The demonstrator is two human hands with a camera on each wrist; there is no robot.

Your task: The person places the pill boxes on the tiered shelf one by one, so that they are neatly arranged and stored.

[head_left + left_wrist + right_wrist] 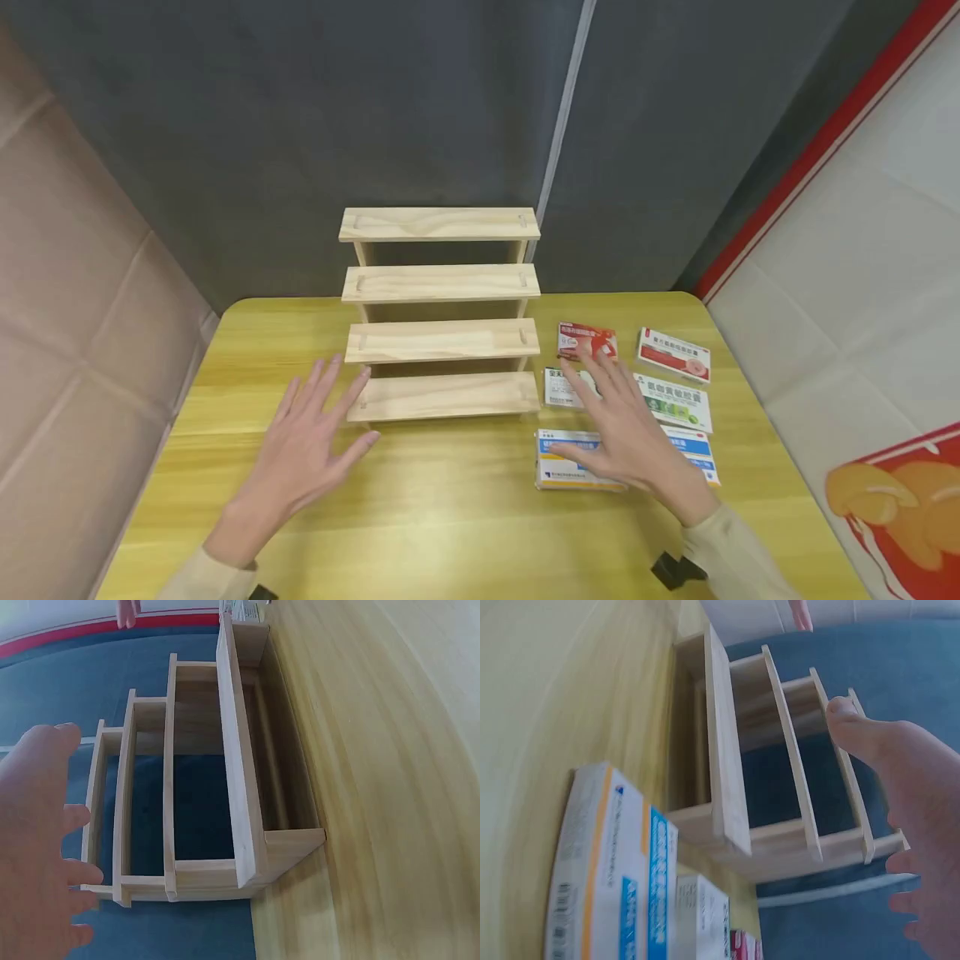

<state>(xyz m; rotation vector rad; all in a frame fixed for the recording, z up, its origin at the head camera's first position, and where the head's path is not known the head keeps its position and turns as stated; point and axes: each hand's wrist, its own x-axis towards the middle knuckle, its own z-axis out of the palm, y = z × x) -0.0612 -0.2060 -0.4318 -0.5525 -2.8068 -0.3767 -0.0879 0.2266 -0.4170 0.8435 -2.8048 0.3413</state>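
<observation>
A pale wooden rack (pixel 442 340) with several stepped tiers stands at the table's back middle; no items show on it. My left hand (pixel 303 450), fingers spread, hovers left of the rack and holds nothing. My right hand (pixel 630 425) is spread above several medicine boxes at the right, partly hiding them. Nearest is a blue and white box (pixel 570 475), with a similar blue-striped box (pixel 693 454) beside it. Behind them lie a green and white box (pixel 675 402), a white box (pixel 561 389), a red box (pixel 585 337) and a red and white box (pixel 673 356).
The yellow wooden table (pixel 420 533) meets a dark grey panel (pixel 300 150) at the back. A padded beige wall (pixel 82 317) borders the left side, and a white wall with red trim (pixel 840 317) borders the right.
</observation>
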